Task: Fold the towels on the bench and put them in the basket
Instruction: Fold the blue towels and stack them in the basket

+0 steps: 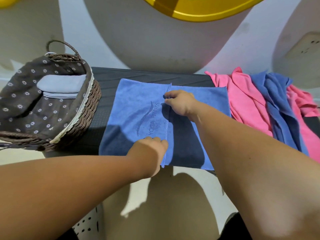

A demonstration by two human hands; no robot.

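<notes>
A blue towel (pixel 131 108) printed "YOGA FITNESS" lies flat on the dark bench (pixel 110 78), its left part folded over toward the middle. My left hand (pixel 154 144) pinches the near end of that folded edge. At the far end of the same edge, my right hand (pixel 180 101) pinches it too. A wicker basket (pixel 83 116) with a dark flowered lining stands at the left end of the bench and holds folded grey-blue towels (pixel 60 85).
A loose heap of pink towels (pixel 245 101) and blue towels (pixel 277 104) lies on the right end of the bench. A pale wall with a wall socket (pixel 306 47) is behind. A yellow rim (pixel 199 13) hangs above.
</notes>
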